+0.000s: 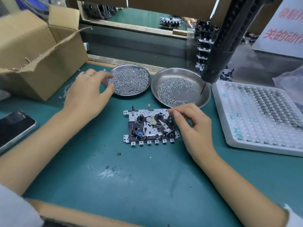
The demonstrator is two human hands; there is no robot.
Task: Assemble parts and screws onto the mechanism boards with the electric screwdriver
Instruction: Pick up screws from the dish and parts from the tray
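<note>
Screws are being fished for by the left hand, fingers curled at the near-left rim of the round steel dish heaped w/ small silver screws; can't tell if one is actually pinched yet, thumb and fingertips are blurred over the pile. Probably that dish is being kept just beyond the work so the reach is short.

Silver-and-black mechanism board w/ two black spindles and a blue part is lying flat on the green bench mat, centred in front of the person. Its upper right corner is being touched by the right hand, fingers bent, index tip on the board edge, prob. to steady it or seat a part there; whether anything is being gripped isn't clear.

Second steel dish w/ a thinner ring of screws is sitting beside the first, and the black electric screwdriver is hanging over it, bit pointing down, nobody holding it. White plastic tray of small metal parts is parked to the right, within reach of the right hand.
</note>
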